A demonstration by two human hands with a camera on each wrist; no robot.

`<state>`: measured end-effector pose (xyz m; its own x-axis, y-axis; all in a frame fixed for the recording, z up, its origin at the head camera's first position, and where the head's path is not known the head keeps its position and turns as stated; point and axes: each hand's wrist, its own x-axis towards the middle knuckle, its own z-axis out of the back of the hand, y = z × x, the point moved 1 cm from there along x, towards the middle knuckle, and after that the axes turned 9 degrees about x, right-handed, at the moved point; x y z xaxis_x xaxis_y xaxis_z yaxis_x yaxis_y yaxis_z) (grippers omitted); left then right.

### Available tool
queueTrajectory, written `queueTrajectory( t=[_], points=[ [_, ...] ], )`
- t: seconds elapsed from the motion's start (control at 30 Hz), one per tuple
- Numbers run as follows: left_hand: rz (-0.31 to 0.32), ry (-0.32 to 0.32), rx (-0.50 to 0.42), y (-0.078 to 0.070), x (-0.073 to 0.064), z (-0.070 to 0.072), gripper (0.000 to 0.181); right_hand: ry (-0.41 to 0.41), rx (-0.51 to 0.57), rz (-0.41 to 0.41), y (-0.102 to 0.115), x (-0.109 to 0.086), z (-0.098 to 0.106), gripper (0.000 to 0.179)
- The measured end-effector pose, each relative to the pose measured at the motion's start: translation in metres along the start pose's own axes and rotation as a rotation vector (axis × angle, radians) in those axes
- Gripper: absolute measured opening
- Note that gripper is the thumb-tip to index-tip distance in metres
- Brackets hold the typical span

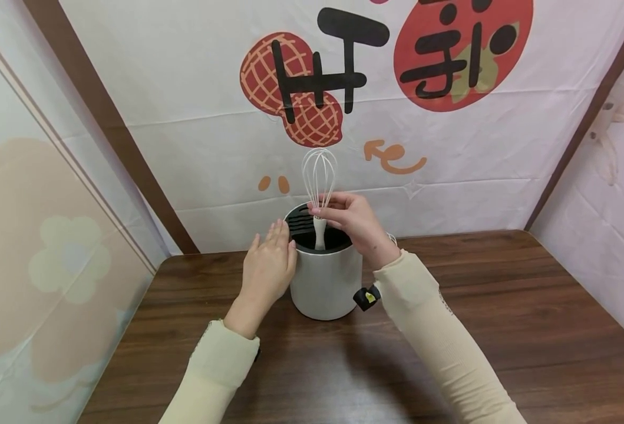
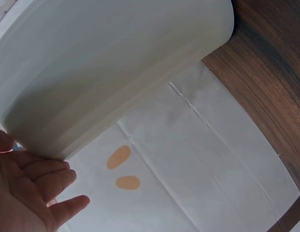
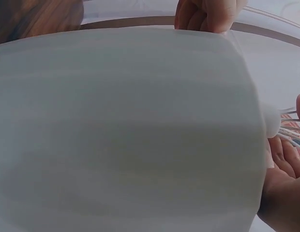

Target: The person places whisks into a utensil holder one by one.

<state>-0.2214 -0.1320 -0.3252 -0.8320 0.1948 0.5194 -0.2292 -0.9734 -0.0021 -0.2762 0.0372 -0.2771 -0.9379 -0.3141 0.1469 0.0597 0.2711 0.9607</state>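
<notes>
A white utensil holder [image 1: 324, 285] with a black slotted insert [image 1: 300, 222] stands on the table. My right hand [image 1: 358, 225] pinches a white whisk [image 1: 319, 231] where its wires meet the handle. The wire loops point up, and the handle's lower end is within the holder's opening. My left hand [image 1: 269, 259] rests its nearly straight fingers against the holder's left side near the rim. In the left wrist view those fingers [image 2: 48, 171] touch the holder's wall [image 2: 121, 63]. In the right wrist view the wall [image 3: 140, 125] covers most of the picture.
The brown wooden table [image 1: 481, 330] reaches back to a printed cloth wall [image 1: 205, 153], with more cloth at both sides. Thin white wires [image 1: 392, 238] show behind my right wrist, mostly hidden. A small black object [image 1: 366, 298] is by my right cuff.
</notes>
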Motion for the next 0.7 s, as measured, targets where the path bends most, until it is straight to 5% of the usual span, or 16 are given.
queueTrajectory(
  t=[0.7],
  points=[
    [0.001, -0.009, -0.002, -0.0007, 0.0007, -0.0007, 0.046, 0.055, 0.062, 0.009, -0.0073, 0.0006, -0.0076, 0.041]
  ],
)
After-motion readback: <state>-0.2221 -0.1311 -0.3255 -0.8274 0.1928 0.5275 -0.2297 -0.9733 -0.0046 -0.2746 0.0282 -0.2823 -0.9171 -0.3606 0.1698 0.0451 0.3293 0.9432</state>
